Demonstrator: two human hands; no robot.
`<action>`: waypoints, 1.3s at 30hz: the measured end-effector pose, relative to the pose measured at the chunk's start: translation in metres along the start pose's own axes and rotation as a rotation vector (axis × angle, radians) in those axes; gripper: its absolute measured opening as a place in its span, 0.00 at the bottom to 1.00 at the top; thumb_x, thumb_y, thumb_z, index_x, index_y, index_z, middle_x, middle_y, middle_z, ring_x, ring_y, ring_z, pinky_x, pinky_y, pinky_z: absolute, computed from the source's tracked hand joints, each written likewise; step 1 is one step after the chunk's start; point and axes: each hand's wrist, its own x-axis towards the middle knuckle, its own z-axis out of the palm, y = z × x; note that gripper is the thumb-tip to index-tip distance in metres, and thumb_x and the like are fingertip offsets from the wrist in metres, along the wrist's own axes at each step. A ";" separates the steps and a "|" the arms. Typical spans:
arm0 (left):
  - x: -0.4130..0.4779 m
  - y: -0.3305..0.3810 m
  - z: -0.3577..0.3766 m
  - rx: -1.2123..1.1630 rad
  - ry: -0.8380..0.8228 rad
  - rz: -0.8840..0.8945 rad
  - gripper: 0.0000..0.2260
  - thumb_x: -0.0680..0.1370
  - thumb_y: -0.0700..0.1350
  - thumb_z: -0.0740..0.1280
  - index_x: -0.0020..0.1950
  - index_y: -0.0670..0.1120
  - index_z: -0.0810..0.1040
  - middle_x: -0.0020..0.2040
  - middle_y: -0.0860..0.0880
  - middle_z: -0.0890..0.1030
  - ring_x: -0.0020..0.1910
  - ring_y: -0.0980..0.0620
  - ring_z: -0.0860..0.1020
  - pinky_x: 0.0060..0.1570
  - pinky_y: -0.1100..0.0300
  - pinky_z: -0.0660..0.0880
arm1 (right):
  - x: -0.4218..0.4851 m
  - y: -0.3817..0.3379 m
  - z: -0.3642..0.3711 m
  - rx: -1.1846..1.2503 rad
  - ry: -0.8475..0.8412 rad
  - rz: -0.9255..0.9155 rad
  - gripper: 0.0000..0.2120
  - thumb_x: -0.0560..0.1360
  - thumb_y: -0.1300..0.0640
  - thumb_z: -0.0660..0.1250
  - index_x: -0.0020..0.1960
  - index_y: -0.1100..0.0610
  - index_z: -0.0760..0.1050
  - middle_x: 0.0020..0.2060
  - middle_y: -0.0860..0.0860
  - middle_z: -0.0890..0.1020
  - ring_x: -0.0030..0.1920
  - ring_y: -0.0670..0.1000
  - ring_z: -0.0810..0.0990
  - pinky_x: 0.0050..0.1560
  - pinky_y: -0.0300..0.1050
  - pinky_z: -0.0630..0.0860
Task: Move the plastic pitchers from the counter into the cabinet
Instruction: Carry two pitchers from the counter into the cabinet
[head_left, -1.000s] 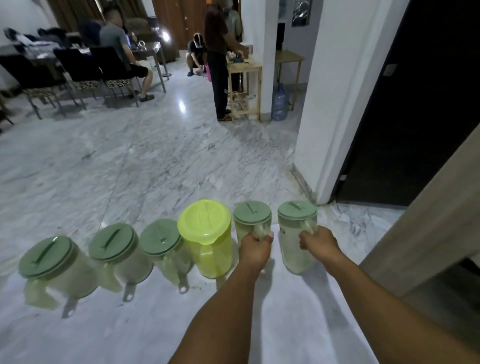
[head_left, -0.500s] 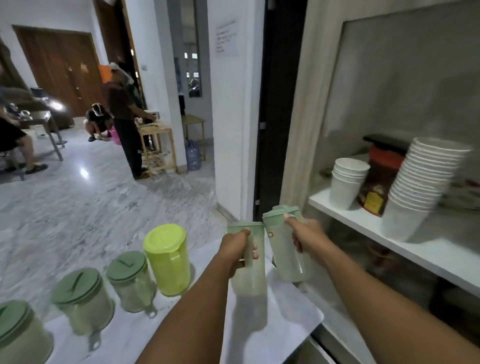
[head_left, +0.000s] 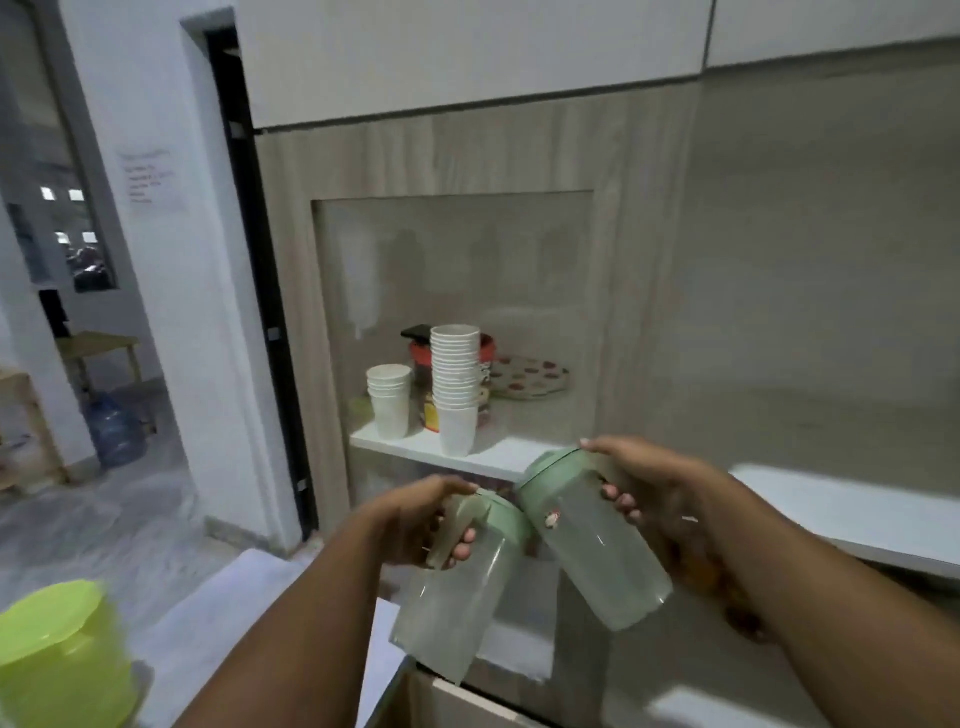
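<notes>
Head view: two clear pitchers with green lids held in the air before the open cabinet (head_left: 644, 249), both tilted. Left pitcher (head_left: 457, 582) gripped by the left hand (head_left: 415, 525), fingers wrapped tight round its handle near the lid, body leaning down toward the counter (head_left: 218, 613) edge. Right pitcher (head_left: 597, 545) clamped in the right hand (head_left: 660, 499), thumb over the lid rim, fingers curled against the side, lid tipped up and left toward the shelf (head_left: 467, 457). Lids of the two nearly touching; cannot tell whether in contact. Both below and just in front of the white shelf, not yet on it. On the shelf: a tall cup stack (head_left: 456, 384), a short cup stack (head_left: 389, 397) beside it, a red jar (head_left: 421, 358) behind, a patterned plate (head_left: 530, 376) to the right. Yellow pitcher (head_left: 57, 654) at lower left on the counter, blurred.
</notes>
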 end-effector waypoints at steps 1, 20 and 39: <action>0.004 0.012 0.020 0.025 -0.047 0.000 0.19 0.75 0.57 0.68 0.53 0.41 0.79 0.39 0.45 0.81 0.35 0.47 0.79 0.38 0.58 0.75 | -0.014 0.005 -0.025 -0.002 0.001 0.007 0.23 0.78 0.37 0.59 0.36 0.55 0.69 0.26 0.50 0.69 0.22 0.47 0.64 0.27 0.38 0.60; 0.114 0.173 0.441 -0.077 -0.199 0.342 0.16 0.81 0.49 0.57 0.54 0.43 0.82 0.55 0.45 0.83 0.57 0.45 0.79 0.67 0.42 0.70 | -0.152 0.122 -0.376 0.541 0.791 -0.255 0.12 0.82 0.54 0.57 0.50 0.57 0.77 0.37 0.54 0.82 0.37 0.51 0.80 0.42 0.41 0.76; 0.365 0.310 0.569 -0.039 -0.214 0.367 0.06 0.79 0.45 0.65 0.47 0.46 0.81 0.56 0.43 0.81 0.53 0.44 0.77 0.54 0.50 0.71 | 0.045 0.145 -0.581 0.556 0.928 -0.114 0.13 0.81 0.52 0.60 0.54 0.58 0.80 0.44 0.53 0.84 0.49 0.55 0.80 0.51 0.49 0.73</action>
